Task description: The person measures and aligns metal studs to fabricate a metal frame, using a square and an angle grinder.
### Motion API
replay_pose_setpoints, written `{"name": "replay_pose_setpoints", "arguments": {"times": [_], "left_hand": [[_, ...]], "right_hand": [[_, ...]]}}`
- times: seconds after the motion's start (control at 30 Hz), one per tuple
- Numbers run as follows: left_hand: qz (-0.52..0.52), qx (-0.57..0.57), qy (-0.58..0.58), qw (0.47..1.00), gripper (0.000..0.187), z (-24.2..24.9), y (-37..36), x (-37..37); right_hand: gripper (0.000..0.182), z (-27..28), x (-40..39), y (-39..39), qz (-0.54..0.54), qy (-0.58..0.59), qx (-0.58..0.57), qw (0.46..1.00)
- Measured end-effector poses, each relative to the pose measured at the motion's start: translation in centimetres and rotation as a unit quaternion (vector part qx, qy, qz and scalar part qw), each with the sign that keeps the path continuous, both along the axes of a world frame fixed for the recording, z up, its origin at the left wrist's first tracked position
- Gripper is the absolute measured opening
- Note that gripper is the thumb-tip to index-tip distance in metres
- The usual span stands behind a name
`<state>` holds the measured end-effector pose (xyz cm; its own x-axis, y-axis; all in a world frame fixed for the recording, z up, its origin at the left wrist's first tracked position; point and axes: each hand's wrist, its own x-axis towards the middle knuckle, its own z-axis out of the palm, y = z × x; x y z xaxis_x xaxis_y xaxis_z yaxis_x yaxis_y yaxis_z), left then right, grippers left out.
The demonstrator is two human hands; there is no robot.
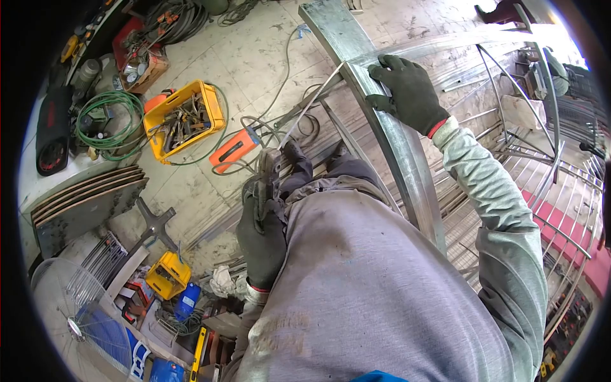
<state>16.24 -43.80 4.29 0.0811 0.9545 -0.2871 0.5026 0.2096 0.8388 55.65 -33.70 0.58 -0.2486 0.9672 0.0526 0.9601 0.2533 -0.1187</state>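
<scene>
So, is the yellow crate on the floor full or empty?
Partly full. The yellow crate holds a heap of metal tools that covers its bottom, though they lie below the rim.

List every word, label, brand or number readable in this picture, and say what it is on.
No text here can be read.
Black case at the left edge: red marks, too blurred to read.
Blue boxes at the bottom left: print too small to read.
Orange tool on the floor: no legible label.
</scene>
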Motion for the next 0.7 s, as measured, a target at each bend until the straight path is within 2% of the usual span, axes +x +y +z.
{"name": "replay_pose_setpoints", "arguments": {"times": [0.13,0.27,0.47,0.53,0.7], "left_hand": [[-0.021,-0.008,0.003,1.000,0.046,0.20,0.13,-0.20],[0.002,-0.025,-0.008,1.000,0.046,0.14,-0.11,-0.08],[-0.012,0.035,0.012,0.999,0.044,-0.62,-0.25,-0.14],[-0.014,-0.011,0.021,1.000,0.042,-0.49,-0.19,-0.25],[0.009,-0.020,0.011,1.000,0.041,0.04,-0.10,0.20]], "right_hand": [[0.062,0.00,0.03,-0.06,-0.004,-0.005,-0.020,1.000],[0.062,-0.15,-0.01,-0.09,-0.003,-0.019,-0.007,1.000],[0.062,-0.27,0.20,-0.02,0.008,-0.007,0.001,1.000],[0.062,-0.29,0.20,-0.03,0.009,-0.010,0.001,1.000],[0.061,-0.51,0.20,-0.08,0.004,-0.003,0.007,1.000]]}}
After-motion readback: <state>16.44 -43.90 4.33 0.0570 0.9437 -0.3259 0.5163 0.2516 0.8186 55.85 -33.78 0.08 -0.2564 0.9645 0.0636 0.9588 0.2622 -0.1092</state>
